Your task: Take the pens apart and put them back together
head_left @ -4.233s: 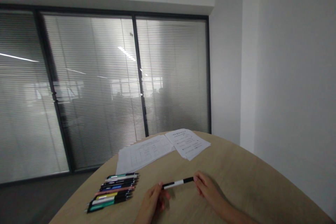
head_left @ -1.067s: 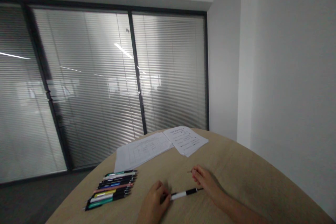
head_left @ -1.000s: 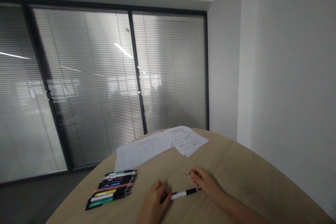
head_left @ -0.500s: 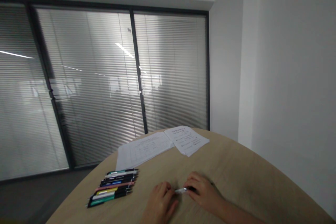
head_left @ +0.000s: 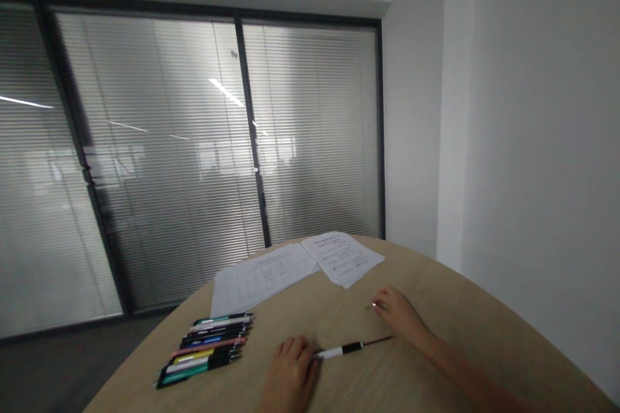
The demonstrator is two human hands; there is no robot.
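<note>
My left hand (head_left: 289, 369) rests on the table with its fingers closed round the rear end of a white pen with a black grip (head_left: 332, 353). From the front of that pen a thin dark refill (head_left: 378, 340) sticks out, pointing right. Farther back, my right hand (head_left: 396, 312) pinches a small shiny pen part (head_left: 371, 306), apart from the pen; it may be the metal tip. To the left of my left hand, several pens (head_left: 206, 348) in green, white, yellow, pink, blue and black lie side by side in a row.
Printed sheets of paper (head_left: 264, 277) lie at the far side of the round wooden table (head_left: 436, 290), with another printed stack (head_left: 343, 258) against their right edge. Behind stand glass panels with blinds (head_left: 310, 142); a white wall (head_left: 537, 142) rises at the right.
My right hand has left the pen's front end and moved back and right with a small shiny part in its fingers. The refill now shows. My left hand stays on the pen.
</note>
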